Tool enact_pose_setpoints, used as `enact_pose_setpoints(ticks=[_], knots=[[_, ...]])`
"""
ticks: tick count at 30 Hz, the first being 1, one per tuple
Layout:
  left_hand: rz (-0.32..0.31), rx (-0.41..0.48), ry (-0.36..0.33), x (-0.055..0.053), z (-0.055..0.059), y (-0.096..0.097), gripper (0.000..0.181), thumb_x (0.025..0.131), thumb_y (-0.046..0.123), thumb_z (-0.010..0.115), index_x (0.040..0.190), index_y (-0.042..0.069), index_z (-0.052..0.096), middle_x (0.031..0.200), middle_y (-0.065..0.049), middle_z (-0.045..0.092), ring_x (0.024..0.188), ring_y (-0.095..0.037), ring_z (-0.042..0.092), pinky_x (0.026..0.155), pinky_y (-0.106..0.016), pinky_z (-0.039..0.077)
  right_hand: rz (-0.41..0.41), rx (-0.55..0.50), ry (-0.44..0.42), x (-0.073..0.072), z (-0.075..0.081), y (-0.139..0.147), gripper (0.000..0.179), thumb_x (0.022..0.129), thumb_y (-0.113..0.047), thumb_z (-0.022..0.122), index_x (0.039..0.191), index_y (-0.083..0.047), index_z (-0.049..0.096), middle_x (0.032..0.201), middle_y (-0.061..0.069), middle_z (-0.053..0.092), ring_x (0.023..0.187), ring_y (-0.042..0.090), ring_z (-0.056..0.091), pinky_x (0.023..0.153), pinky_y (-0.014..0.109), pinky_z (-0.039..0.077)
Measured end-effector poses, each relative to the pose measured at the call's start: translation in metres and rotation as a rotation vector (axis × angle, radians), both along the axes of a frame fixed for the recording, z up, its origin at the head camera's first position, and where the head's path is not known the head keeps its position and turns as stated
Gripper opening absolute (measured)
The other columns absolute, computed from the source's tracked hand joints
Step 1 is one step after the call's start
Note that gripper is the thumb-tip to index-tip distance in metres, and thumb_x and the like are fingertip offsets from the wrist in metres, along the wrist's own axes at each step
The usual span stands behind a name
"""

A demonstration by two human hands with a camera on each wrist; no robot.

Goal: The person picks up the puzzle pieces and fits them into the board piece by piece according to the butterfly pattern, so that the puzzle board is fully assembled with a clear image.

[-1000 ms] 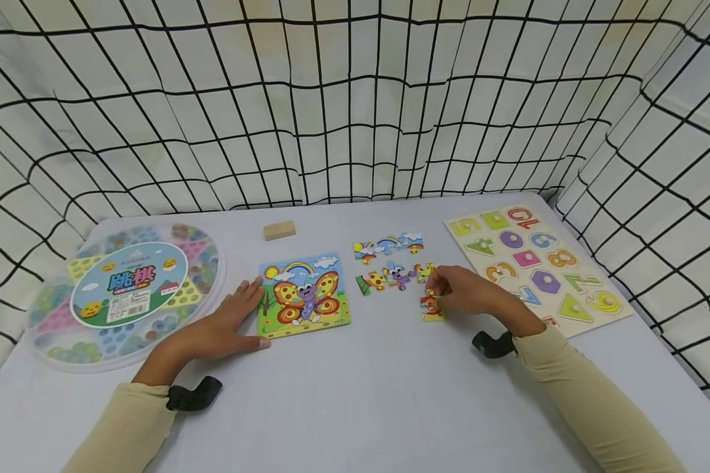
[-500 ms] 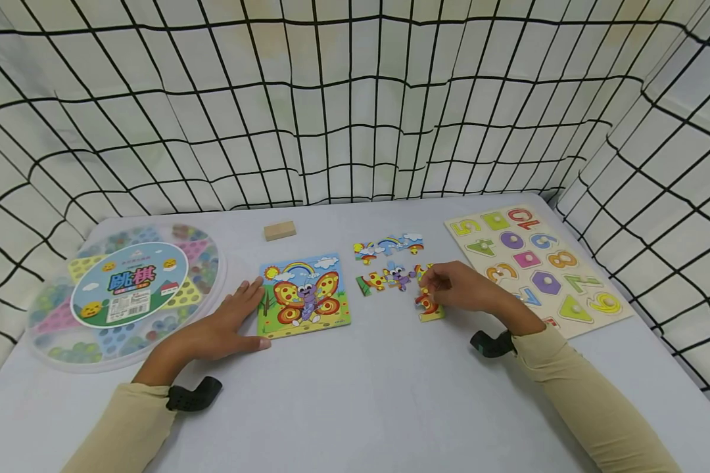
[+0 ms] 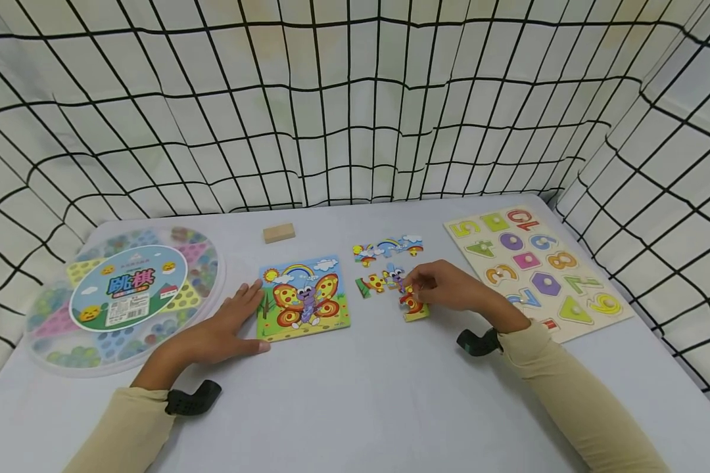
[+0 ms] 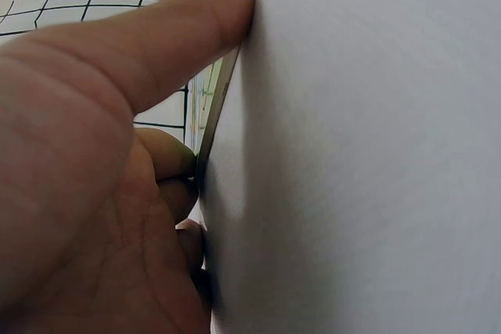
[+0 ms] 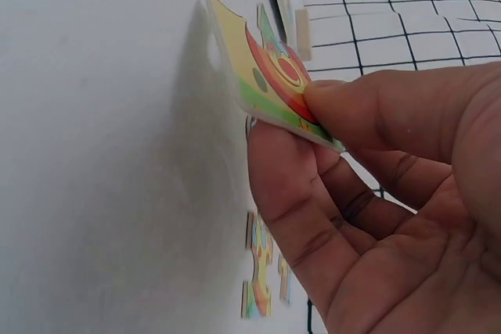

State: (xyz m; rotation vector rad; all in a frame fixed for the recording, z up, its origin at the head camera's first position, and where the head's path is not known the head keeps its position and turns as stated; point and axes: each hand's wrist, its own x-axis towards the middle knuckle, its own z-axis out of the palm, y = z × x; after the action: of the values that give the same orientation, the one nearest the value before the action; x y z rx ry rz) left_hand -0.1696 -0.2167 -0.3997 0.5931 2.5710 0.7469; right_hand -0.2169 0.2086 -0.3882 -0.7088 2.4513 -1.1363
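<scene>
My right hand (image 3: 449, 286) pinches a jigsaw piece (image 3: 414, 310) between thumb and fingers. In the right wrist view this piece (image 5: 274, 76), printed with a red and yellow wing swirl over green, is tilted up off the white table. Several joined pieces with part of a butterfly (image 3: 377, 281) lie just left of the fingers, their right end hidden by the hand. Behind them is a strip of rainbow-and-cloud pieces (image 3: 388, 247). My left hand (image 3: 225, 328) lies spread at the left edge of a square butterfly picture board (image 3: 331, 315), thumb and fingertips against its rim.
A round, clear-lidded game box (image 3: 130, 289) with coloured marbles stands at the left. On the right lies a wooden number and shape board (image 3: 526, 259). A small wooden block (image 3: 279, 232) sits toward the back. Black netting (image 3: 355, 131) encloses the table's far side.
My right hand has picked up the swirl piece and carried it left, close to the joined butterfly pieces. The left hand has stayed at the picture board.
</scene>
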Motion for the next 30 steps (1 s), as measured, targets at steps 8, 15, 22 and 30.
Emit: enact_pose_setpoints(ticks=[8,15,22,30], knots=[[-0.005,0.006,0.003,0.001,0.001,0.000,0.102,0.086,0.046,0.070,0.154,-0.003,0.011,0.161,-0.018,-0.003,0.145,-0.041,-0.010,0.112,-0.062,0.000,0.029,-0.023,-0.001,-0.005,-0.001,-0.023,0.022,0.090,0.001,0.062,0.111,-0.002,0.067,0.090,0.003,0.061,0.082,0.018,0.055,0.071,0.029,0.049],[-0.008,0.004,0.008,0.001,0.001,0.001,0.102,0.086,0.046,0.070,0.154,-0.003,0.011,0.161,-0.018,-0.003,0.144,-0.041,-0.011,0.112,-0.063,0.000,0.019,-0.029,-0.012,-0.003,0.001,-0.042,0.021,0.090,0.000,0.063,0.110,-0.003,0.068,0.090,0.003,0.061,0.083,0.018,0.056,0.072,0.029,0.049],[-0.014,0.015,0.005,0.000,0.001,0.001,0.102,0.086,0.046,0.070,0.154,-0.003,0.011,0.161,-0.018,-0.003,0.144,-0.041,-0.011,0.112,-0.062,-0.002,0.013,-0.047,-0.026,-0.003,0.002,-0.058,0.022,0.090,-0.001,0.064,0.112,-0.003,0.068,0.091,0.003,0.062,0.083,0.018,0.057,0.069,0.028,0.049],[-0.011,0.003,0.003,0.000,0.001,0.001,0.102,0.086,0.046,0.070,0.154,-0.003,0.012,0.161,-0.018,-0.003,0.144,-0.041,-0.012,0.112,-0.063,-0.001,0.043,-0.101,-0.065,-0.005,0.001,-0.068,0.022,0.090,0.000,0.063,0.111,-0.001,0.067,0.089,0.005,0.062,0.076,0.018,0.058,0.066,0.028,0.052]])
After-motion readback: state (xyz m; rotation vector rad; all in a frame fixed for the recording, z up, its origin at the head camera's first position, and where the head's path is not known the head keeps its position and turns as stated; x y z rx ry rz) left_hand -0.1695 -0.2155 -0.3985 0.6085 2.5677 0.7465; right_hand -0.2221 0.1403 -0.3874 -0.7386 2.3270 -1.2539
